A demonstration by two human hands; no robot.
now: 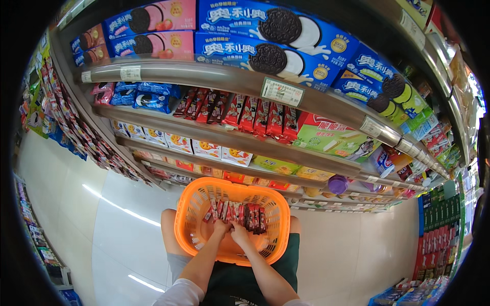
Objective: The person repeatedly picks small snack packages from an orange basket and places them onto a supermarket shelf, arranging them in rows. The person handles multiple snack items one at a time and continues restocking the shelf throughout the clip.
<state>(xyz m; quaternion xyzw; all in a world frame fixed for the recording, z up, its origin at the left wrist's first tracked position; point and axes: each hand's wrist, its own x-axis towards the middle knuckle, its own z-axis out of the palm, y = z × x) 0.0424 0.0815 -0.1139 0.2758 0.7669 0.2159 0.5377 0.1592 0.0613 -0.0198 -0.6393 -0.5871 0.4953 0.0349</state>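
Note:
An orange plastic basket [281,229] rests on the person's lap. Inside it, a row of red and dark snack packets [243,214] stands side by side, with a few leaning loosely at the left end. My left hand [221,226] is in the basket at the near left part of the row, its fingers at the packets. Close beside it, my right hand [239,232] touches the near side of the row. The fingertips of both hands nearly meet. Whether either hand grips a packet is too small to tell.
A curved-looking store shelf stands ahead with blue Oreo boxes [268,34], red snack bars [260,118], white biscuit boxes [206,148] and a green wafer box [337,137]. Hanging packets [72,111] line the left. Pale floor tiles [126,229] lie around the person; stacked goods stand at the right.

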